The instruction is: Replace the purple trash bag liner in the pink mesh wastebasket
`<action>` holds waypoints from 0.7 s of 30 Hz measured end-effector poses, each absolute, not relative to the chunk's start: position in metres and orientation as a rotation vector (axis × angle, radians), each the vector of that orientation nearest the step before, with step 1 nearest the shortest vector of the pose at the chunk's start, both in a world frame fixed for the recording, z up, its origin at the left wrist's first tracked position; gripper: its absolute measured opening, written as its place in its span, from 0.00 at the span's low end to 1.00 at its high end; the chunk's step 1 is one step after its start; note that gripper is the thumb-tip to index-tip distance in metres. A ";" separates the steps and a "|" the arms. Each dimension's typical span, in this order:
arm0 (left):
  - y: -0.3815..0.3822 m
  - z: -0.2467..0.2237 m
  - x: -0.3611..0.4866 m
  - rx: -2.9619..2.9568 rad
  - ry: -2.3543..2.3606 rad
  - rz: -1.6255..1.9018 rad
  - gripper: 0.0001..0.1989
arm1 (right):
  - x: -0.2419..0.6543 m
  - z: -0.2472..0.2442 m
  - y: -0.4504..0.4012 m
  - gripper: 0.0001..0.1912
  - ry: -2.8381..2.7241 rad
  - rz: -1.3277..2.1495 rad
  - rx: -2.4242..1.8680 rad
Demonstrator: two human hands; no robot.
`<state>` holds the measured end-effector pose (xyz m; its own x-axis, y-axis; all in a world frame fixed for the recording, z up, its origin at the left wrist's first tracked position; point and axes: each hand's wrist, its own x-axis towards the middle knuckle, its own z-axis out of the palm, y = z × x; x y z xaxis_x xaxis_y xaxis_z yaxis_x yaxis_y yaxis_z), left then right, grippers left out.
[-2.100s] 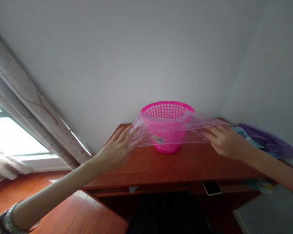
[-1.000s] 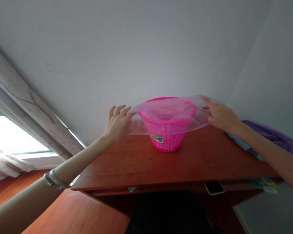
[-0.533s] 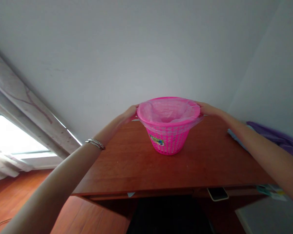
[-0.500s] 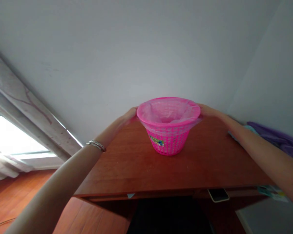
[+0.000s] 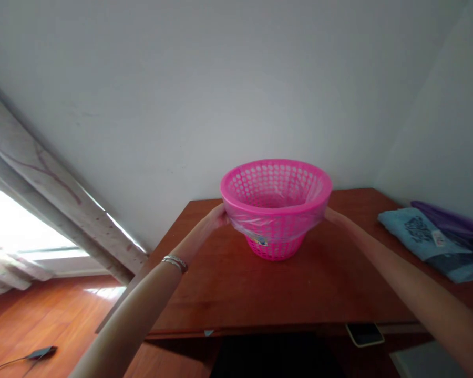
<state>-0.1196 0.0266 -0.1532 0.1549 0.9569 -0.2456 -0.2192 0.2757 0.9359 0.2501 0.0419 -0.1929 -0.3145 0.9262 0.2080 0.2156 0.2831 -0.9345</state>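
Observation:
A pink plastic wastebasket (image 5: 276,248) with lattice walls stands upright on the reddish-brown desk (image 5: 228,299). A clear plastic bag (image 5: 286,224) lines it and is folded outward over the rim, hanging partway down the outside. At the basket's left side, my left hand (image 5: 219,215), with a bracelet on the wrist, is closed on the bag just under the rim. Opposite it, my right hand (image 5: 331,216) holds the bag below the right rim; most of its fingers are hidden behind the basket. A small label (image 5: 260,240) shows on the basket's front.
Folded light-blue packaging (image 5: 420,233) and purple plastic (image 5: 453,223) lie at the desk's right. A phone (image 5: 364,334) is at the front edge. A curtain (image 5: 51,168) hangs left, and a black adapter (image 5: 41,353) with a cable lies on the floor. A wall stands behind the desk.
Both hands have moved down from rim level to below it, drawing the bag lower and tighter around the outside. The bag inside now lies closer to the lattice wall. My view has shifted slightly.

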 end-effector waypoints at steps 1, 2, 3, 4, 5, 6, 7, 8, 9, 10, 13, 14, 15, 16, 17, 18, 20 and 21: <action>0.026 -0.164 -0.123 0.874 1.072 1.052 0.10 | 0.250 -0.206 0.037 0.24 -1.630 1.146 -1.058; 0.024 -0.174 -0.126 0.830 1.075 1.074 0.11 | 0.250 -0.217 0.032 0.23 -1.528 1.204 -1.071; 0.022 -0.183 -0.130 0.774 1.066 1.096 0.13 | 0.250 -0.227 0.026 0.22 -1.426 1.259 -1.083; 0.019 -0.191 -0.133 0.707 1.044 1.114 0.14 | 0.251 -0.234 0.021 0.19 -1.326 1.313 -1.092; 0.015 -0.198 -0.136 0.630 1.016 1.129 0.15 | 0.252 -0.240 0.015 0.17 -1.233 1.357 -1.099; 0.009 -0.203 -0.139 0.546 0.981 1.147 0.17 | 0.254 -0.243 0.010 0.14 -1.157 1.388 -1.102; 0.003 -0.206 -0.141 0.464 0.941 1.171 0.18 | 0.256 -0.244 0.004 0.13 -1.086 1.404 -1.106; -0.005 -0.209 -0.142 0.394 0.899 1.200 0.17 | 0.258 -0.244 -0.002 0.12 -1.027 1.419 -1.106; -0.014 -0.211 -0.142 0.334 0.851 1.231 0.16 | 0.259 -0.243 -0.008 0.13 -0.983 1.447 -1.101; -0.023 -0.213 -0.140 0.288 0.796 1.257 0.14 | 0.260 -0.242 -0.013 0.15 -0.954 1.489 -1.093; -0.050 -0.216 -0.126 0.226 0.667 1.304 0.07 | 0.255 -0.238 -0.026 0.17 -0.943 1.583 -1.037; -0.057 -0.216 -0.120 0.216 0.645 1.319 0.07 | 0.252 -0.238 -0.027 0.16 -0.964 1.561 -1.012; -0.062 -0.217 -0.114 0.206 0.628 1.340 0.07 | 0.250 -0.238 -0.028 0.13 -0.978 1.519 -0.986; -0.066 -0.217 -0.110 0.194 0.611 1.365 0.08 | 0.249 -0.239 -0.027 0.11 -0.978 1.478 -0.954; -0.069 -0.217 -0.108 0.179 0.594 1.390 0.09 | 0.249 -0.241 -0.026 0.09 -0.962 1.449 -0.918; -0.070 -0.217 -0.107 0.162 0.576 1.408 0.10 | 0.251 -0.243 -0.024 0.08 -0.932 1.430 -0.882; -0.069 -0.217 -0.110 0.133 0.557 1.427 0.12 | 0.259 -0.248 -0.021 0.06 -0.834 1.407 -0.821; -0.068 -0.217 -0.113 0.117 0.573 1.420 0.13 | 0.264 -0.251 -0.020 0.04 -0.782 1.390 -0.803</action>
<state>-0.1128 -0.0679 -0.2174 0.0412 0.9515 -0.3048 -0.8966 0.1698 0.4090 0.2638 -0.0197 -0.2507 0.0319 0.9995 0.0031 -0.5219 0.0193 -0.8528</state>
